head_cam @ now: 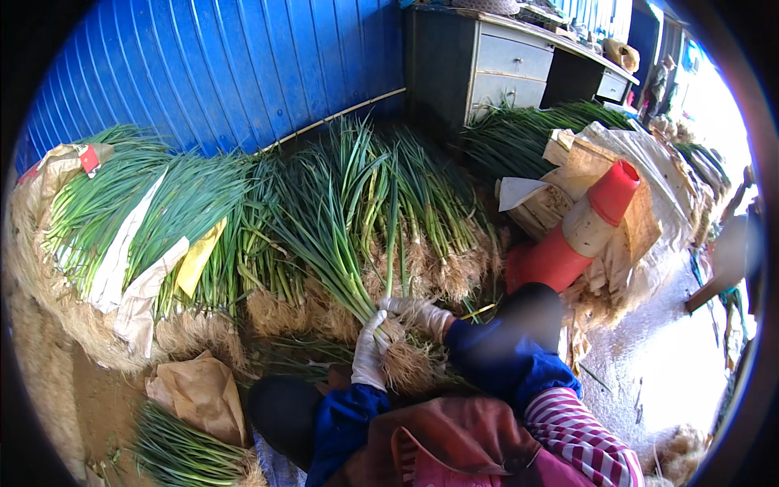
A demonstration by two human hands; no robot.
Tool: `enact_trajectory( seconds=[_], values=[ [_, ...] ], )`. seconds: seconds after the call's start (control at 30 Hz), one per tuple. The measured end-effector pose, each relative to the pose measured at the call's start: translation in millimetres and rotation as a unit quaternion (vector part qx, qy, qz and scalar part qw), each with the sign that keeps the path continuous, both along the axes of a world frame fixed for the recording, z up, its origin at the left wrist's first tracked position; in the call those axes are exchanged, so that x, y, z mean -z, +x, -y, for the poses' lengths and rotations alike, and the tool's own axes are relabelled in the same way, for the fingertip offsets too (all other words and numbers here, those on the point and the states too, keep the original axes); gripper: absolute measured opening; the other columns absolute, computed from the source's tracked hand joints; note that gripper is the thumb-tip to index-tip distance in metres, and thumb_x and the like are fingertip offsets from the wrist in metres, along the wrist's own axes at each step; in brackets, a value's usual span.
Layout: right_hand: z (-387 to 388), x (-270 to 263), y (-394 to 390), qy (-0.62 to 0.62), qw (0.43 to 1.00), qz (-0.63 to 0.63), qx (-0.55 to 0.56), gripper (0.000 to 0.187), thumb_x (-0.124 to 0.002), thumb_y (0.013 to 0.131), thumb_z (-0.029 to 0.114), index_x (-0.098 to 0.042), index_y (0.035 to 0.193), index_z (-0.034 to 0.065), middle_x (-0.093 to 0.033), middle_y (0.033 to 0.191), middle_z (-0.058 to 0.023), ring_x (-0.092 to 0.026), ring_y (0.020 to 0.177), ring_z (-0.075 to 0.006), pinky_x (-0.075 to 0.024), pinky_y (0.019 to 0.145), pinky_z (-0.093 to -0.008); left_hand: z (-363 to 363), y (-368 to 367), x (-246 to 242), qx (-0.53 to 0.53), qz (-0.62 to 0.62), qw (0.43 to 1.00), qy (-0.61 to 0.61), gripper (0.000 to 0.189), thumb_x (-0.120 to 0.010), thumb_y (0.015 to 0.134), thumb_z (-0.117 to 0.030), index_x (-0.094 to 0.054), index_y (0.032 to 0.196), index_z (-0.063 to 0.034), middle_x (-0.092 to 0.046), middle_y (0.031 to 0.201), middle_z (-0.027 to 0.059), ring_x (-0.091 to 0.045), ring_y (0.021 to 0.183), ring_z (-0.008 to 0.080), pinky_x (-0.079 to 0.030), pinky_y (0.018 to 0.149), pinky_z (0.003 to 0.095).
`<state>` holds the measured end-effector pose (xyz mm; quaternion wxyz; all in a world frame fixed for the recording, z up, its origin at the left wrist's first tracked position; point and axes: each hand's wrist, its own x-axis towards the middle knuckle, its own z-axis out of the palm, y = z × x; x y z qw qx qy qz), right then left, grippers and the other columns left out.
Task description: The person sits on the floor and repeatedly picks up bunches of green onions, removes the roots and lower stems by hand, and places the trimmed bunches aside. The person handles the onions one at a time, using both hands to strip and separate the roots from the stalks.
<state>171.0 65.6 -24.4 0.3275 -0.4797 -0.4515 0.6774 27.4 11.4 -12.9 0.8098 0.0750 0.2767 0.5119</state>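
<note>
My left hand (369, 353), in a white glove, is closed round the white stems of a bunch of green onions (341, 268) just above its tangled roots. The leaves of the bunch lean up and to the left. My right hand (420, 313), also in a white glove, is at the right side of the same bunch, by the base of a single upright green onion (391, 243); its fingers are partly hidden, and whether it grips that stalk is unclear. Behind both hands stands a row of green onions (426, 207) with roots down.
A larger pile of green onions (152, 207) lies left, by a blue corrugated wall (243, 67). A red and white traffic cone (572, 237) leans on paper sheets at right. A desk (511, 58) stands behind. A brown paper (201, 389) lies lower left. A person (657, 88) stands far right.
</note>
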Motion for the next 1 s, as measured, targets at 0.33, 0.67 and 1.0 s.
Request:
enact_trajectory(
  seconds=[0.33,0.67,1.0],
  values=[
    [22,-27,15,0.246,0.878,0.411,-0.013,0.047,-0.062,0.088,0.053,-0.070,0.100,0.0089,-0.068,0.085,-0.0186,-0.067,0.080,-0.0332,-0.0521,0.072,-0.0409,5,-7,7,0.033,-0.189,0.981,0.000,0.022,-0.070,0.088,-0.031,-0.066,0.097,-0.0114,-0.062,0.074,-0.0021,-0.057,0.063,0.0101,-0.046,0.060,0.0223],
    [72,-13,4,0.333,0.709,0.585,-0.209,0.015,-0.062,0.079,0.022,-0.072,0.088,0.0156,-0.070,0.080,-0.0101,-0.069,0.075,-0.0307,-0.0542,0.063,-0.0420,9,3,0,0.037,-0.192,0.981,-0.007,0.030,-0.068,0.087,-0.025,-0.067,0.110,-0.0046,-0.067,0.087,0.0031,-0.062,0.073,0.0150,-0.052,0.069,0.0277],
    [73,3,15,0.326,0.828,0.450,-0.073,0.028,-0.055,0.093,0.033,-0.069,0.088,0.0096,-0.066,0.078,-0.0170,-0.065,0.075,-0.0372,-0.0502,0.064,-0.0458,9,3,-11,0.014,-0.137,0.990,0.035,0.028,-0.066,0.085,-0.022,-0.070,0.107,-0.0033,-0.070,0.090,0.0044,-0.064,0.079,0.0139,-0.047,0.066,0.0242]
  ],
)
